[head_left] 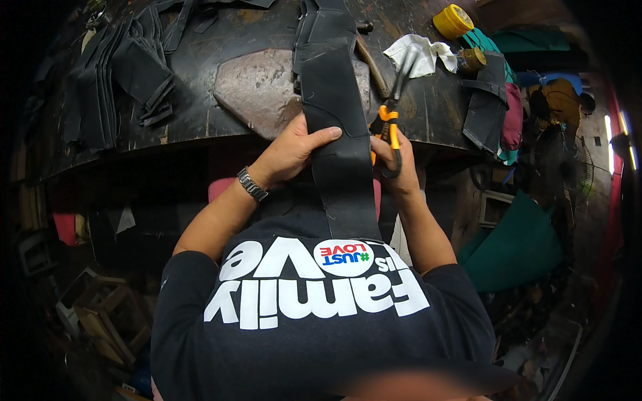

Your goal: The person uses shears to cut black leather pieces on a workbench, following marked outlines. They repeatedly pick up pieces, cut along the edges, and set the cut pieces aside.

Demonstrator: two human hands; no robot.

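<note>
A long black strip of leather-like sheet material (338, 160) runs from the table top over its front edge down to my lap. My left hand (294, 150), a metal watch on its wrist, grips the strip's left edge with the thumb lying on top. At the strip's right edge is my right hand (399, 164), closed round the orange-and-black handles of a pair of scissors (390, 127). Their grey blades point away from me, above the table. The right fingertips lie close against the strip; whether they also pinch it, I cannot tell.
A flat stone slab (254, 93) lies under the strip's far part, beside a wooden-handled hammer (372, 67). Stacked black pieces (100, 87) cover the table's left. Toward the right are a white cloth (418, 55), a yellow tub (453, 21) and more black pieces (485, 107).
</note>
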